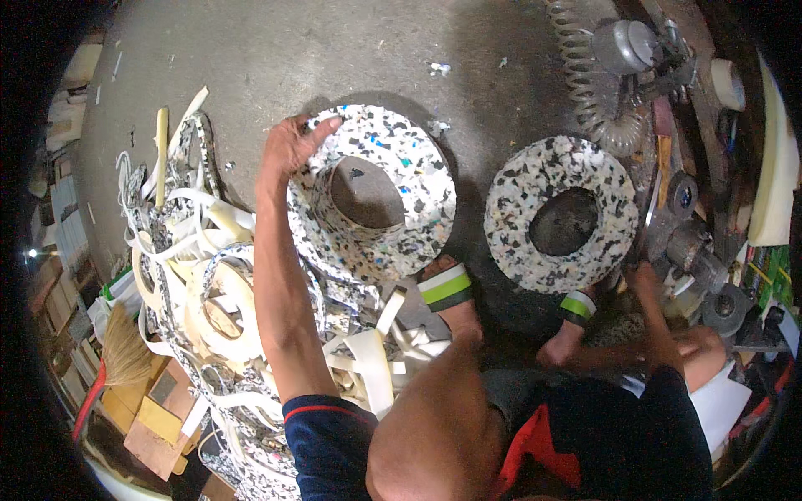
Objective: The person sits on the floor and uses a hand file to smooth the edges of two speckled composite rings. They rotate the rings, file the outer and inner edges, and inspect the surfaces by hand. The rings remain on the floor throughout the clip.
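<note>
My left hand (pixel 294 146) grips the upper left edge of a thick speckled foam ring (pixel 424 171), its thumb over the top face. This ring is white, black and blue, and stands on the floor with a round hole through its middle. To the right, a second speckled foam ring (pixel 511 221) lies close to my feet. My right hand (pixel 642 280) is low beside that ring's right edge, near a clear cup-like part (pixel 692 246). Shadow hides its fingers, so I cannot make out whether it holds anything.
A heap of white and speckled foam offcuts (pixel 225 292) covers the left. A straw broom (pixel 129 346) leans beyond it. At right are a coiled air hose (pixel 576 63), a metal canister tool (pixel 626 46) and a tape roll (pixel 725 309). My sandalled foot (pixel 455 309) stands between the rings.
</note>
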Demonstrator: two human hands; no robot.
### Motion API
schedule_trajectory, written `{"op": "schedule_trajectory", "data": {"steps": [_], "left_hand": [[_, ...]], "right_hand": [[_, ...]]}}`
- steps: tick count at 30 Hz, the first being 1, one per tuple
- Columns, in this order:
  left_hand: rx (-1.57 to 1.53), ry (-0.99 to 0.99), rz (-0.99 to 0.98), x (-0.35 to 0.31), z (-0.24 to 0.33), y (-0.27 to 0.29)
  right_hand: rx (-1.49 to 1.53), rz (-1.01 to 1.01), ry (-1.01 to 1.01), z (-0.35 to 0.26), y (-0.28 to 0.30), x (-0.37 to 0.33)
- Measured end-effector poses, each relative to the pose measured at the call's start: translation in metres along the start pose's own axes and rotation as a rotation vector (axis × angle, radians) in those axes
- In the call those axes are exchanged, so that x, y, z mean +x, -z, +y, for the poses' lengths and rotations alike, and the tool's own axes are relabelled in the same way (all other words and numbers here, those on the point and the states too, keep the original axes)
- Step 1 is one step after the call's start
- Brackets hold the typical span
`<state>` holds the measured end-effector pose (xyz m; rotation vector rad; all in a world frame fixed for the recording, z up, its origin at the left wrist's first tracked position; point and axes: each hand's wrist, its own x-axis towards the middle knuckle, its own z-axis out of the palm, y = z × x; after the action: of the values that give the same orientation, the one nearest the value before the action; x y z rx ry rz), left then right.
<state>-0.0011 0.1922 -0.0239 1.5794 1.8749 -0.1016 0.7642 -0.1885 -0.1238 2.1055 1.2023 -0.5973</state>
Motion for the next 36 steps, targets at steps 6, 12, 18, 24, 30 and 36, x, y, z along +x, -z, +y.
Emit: {"op": "schedule_trajectory", "data": {"steps": [6, 12, 18, 24, 30, 36], "left_hand": [[-0.236, 0.019, -0.140, -0.010, -0.020, 0.005], [-0.267, -0.003, 0.186, -0.008, -0.020, -0.018], [0.088, -0.218, 0.931, -0.070, 0.045, -0.075], [-0.019, -0.103, 0.720, -0.094, 0.096, -0.137], [0.020, -0.007, 0.673, -0.069, 0.098, -0.144], [-0.002, -0.039, 0.671, -0.068, 0.098, -0.148]], "right_hand": [[0.127, -0.072, -0.246, -0.021, 0.042, -0.035], [0.340, 0.281, 0.351, -0.093, 0.170, -0.113], [0.531, 0.141, 0.970, -0.262, 0.252, -0.124], [0.629, 0.082, 1.223, -0.364, 0.282, -0.127], [0.521, 0.015, 1.174, -0.396, 0.303, -0.117], [0.300, -0.133, 1.084, -0.402, 0.323, -0.117]]}}
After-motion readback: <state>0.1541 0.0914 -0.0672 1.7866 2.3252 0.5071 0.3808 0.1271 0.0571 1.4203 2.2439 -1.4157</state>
